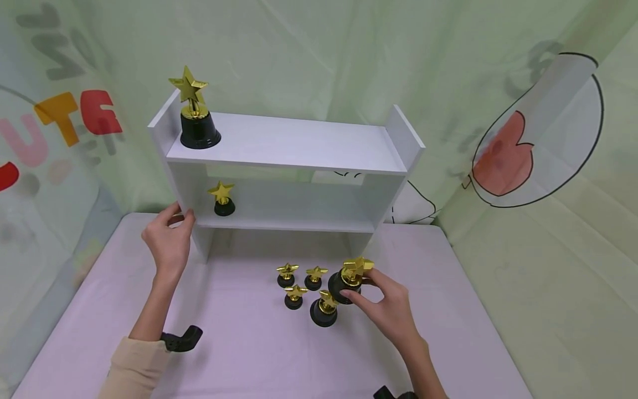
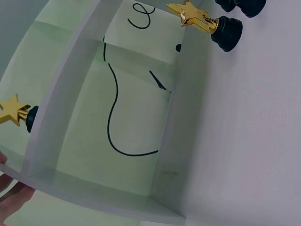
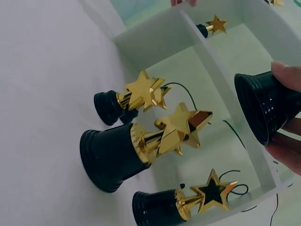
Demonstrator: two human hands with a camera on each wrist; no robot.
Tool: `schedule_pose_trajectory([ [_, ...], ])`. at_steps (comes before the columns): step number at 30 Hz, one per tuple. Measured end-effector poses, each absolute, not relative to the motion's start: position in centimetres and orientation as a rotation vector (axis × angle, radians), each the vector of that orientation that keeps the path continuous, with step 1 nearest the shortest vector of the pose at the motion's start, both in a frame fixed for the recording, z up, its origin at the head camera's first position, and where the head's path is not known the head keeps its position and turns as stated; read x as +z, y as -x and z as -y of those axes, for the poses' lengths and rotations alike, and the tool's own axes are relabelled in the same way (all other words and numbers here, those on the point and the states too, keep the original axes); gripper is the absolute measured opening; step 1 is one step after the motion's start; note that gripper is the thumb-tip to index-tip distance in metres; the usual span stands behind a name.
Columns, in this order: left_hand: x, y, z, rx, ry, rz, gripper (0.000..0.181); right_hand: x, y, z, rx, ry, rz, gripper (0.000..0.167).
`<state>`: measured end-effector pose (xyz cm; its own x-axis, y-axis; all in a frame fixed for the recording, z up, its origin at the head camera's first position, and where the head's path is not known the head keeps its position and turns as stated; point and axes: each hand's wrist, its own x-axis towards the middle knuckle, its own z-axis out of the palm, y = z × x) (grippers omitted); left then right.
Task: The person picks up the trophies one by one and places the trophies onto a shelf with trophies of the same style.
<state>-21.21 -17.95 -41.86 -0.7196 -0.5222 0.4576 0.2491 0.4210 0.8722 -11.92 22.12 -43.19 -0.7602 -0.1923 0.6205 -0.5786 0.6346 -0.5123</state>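
Note:
My right hand (image 1: 391, 307) pinches a star trophy (image 1: 345, 284) by its black base, raised above the table; in the right wrist view the hollow underside of that base shows. Just beside and below it, a large star trophy (image 1: 324, 313) stands on the table with three small trophies (image 1: 294, 299) behind and to its left. My left hand (image 1: 169, 238) grips the left side panel of the white shelf unit (image 1: 294, 227), thumb and fingers on either face of the board. On the top shelf, at the left, stands a large trophy (image 1: 199, 130); a small trophy (image 1: 224, 206) stands below it on the middle shelf.
The shelf unit stands toward the back of a table with a pale cloth (image 1: 239, 343). Printed curtains (image 1: 279, 55) hang behind and at both sides. Black wrist straps (image 1: 181, 339) are on my forearms.

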Motion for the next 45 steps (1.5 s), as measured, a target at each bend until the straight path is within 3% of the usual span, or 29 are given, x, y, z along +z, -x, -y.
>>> schedule_pose_trajectory([
  [33, -42.1, 21.3, 18.2, -1.377, -0.225, 1.958, 0.028, -35.0, 15.2, -14.2, 1.007, -0.984, 2.183, 0.048],
  [45, -42.0, 21.3, 18.1, -1.392, -0.222, 1.949, 0.029, -31.4, 16.3, -10.9, 1.0, -0.952, 2.136, 0.043],
])
